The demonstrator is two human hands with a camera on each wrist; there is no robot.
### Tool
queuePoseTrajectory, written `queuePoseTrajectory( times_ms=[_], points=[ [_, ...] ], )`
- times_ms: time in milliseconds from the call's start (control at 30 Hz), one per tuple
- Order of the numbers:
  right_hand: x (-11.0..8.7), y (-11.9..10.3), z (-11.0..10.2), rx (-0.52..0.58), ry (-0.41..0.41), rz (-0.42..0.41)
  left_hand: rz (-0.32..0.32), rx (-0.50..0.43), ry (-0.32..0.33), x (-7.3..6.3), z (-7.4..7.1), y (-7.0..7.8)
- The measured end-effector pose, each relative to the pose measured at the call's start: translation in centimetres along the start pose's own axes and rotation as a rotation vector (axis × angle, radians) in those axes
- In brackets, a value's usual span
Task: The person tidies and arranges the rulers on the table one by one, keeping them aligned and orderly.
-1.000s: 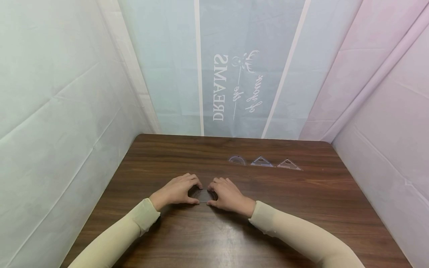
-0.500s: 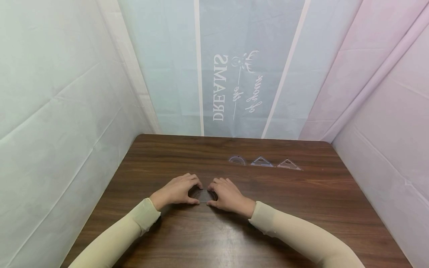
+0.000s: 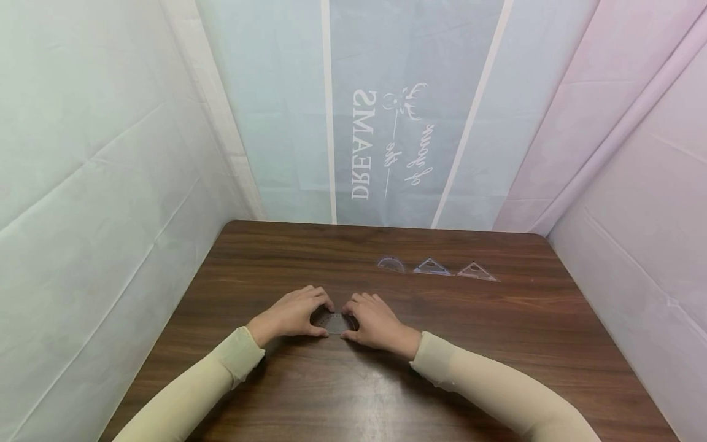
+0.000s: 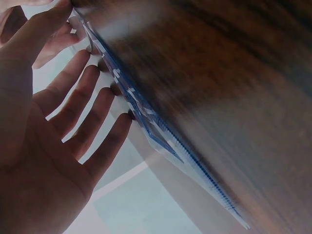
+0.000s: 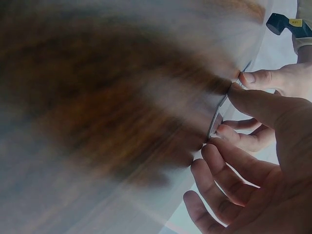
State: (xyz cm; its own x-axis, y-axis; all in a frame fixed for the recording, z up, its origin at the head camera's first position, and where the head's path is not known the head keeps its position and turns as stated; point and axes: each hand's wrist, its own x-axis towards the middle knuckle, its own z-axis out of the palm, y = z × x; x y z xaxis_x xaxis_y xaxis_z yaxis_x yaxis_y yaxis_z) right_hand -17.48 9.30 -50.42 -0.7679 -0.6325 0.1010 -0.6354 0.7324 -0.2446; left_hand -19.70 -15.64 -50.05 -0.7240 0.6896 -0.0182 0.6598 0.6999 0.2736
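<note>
A clear protractor [image 3: 335, 324] lies flat on the dark wood table between the two hands, its straight edge toward the person. My left hand [image 3: 293, 310] holds its left side, thumb at the straight edge and fingers bent round the curve. Mirroring it, my right hand [image 3: 378, 322] grips the right side in the same way. In the right wrist view, a thin strip of the protractor [image 5: 218, 117] shows edge-on by the thumb and fingertips. The fingers of the left hand [image 4: 63, 112] reach the tabletop in the left wrist view.
Farther back on the table [image 3: 265, 258] lie a small blue-marked protractor [image 3: 391, 264], a blue-edged set square [image 3: 432, 267] and a clear set square [image 3: 477, 271], in a row right of centre. Cloth walls surround the table; printed fabric [image 3: 298, 123] hangs behind its back edge.
</note>
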Motion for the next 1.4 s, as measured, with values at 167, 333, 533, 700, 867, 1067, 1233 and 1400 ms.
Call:
queuePoseTrajectory(
  times_ms=[167, 333, 533, 700, 867, 1067, 1233, 1400],
  points=[
    [0.0, 0.0, 0.0, -0.001, 0.001, 0.001, 0.002, 0.001, 0.000, 0.0, 0.0, -0.1],
    [0.1, -0.1, 0.0, -0.001, -0.004, 0.003, 0.004, -0.011, 0.001, 0.0, 0.1, -0.2],
    [0.0, -0.1, 0.0, 0.002, -0.009, 0.001, 0.000, -0.046, 0.023, 0.2, 0.1, -0.3],
    [0.0, 0.0, -0.2, 0.028, -0.017, -0.004, -0.020, -0.055, 0.019, 0.4, -0.2, -0.4],
    [0.0, 0.2, -0.2, 0.067, -0.010, -0.018, -0.017, -0.060, 0.012, 0.7, -0.4, -0.4],
    [-0.2, 0.7, -0.4, 0.119, 0.006, -0.020, -0.019, -0.061, 0.001, 1.5, -0.8, -0.4],
    [-0.3, 1.3, -0.2, 0.115, 0.017, -0.006, -0.022, -0.053, 0.004, 2.5, -0.9, -0.2],
    [-0.3, 2.0, -0.3, 0.113, 0.031, 0.013, -0.032, -0.041, 0.016, 3.6, -0.9, 0.1]
  ],
)
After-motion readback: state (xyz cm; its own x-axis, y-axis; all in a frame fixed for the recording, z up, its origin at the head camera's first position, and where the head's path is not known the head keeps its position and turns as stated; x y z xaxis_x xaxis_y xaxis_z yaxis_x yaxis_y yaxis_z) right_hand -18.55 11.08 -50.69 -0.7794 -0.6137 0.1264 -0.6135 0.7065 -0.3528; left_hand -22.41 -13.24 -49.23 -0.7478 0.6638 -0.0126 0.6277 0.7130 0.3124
